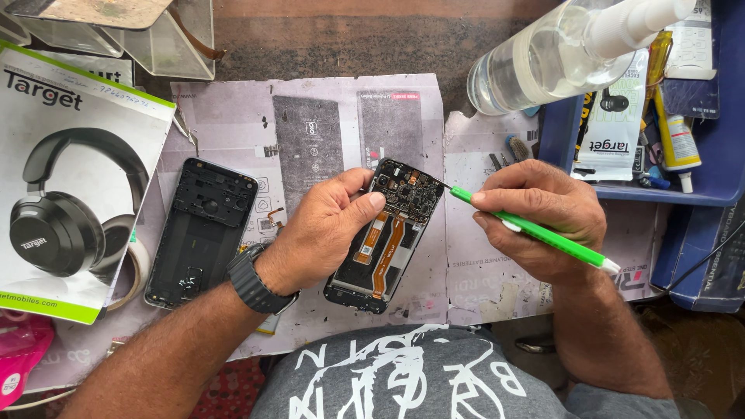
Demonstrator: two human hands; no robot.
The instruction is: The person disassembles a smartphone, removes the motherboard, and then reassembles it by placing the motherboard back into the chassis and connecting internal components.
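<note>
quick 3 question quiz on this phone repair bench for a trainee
1. True or false: the left hand grips the opened phone.
2. What does the right hand hold? A) green tool B) spray bottle C) glue tube
3. Which lies on the paper to the left of the opened phone: the back cover or the blue tray?

Key
1. True
2. A: the green tool, its tip at the phone's top corner
3. The back cover; the blue tray is at the far right

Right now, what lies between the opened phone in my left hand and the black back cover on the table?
In the head view, only the left hand and printed paper lie between the opened phone and the black back cover.
</note>
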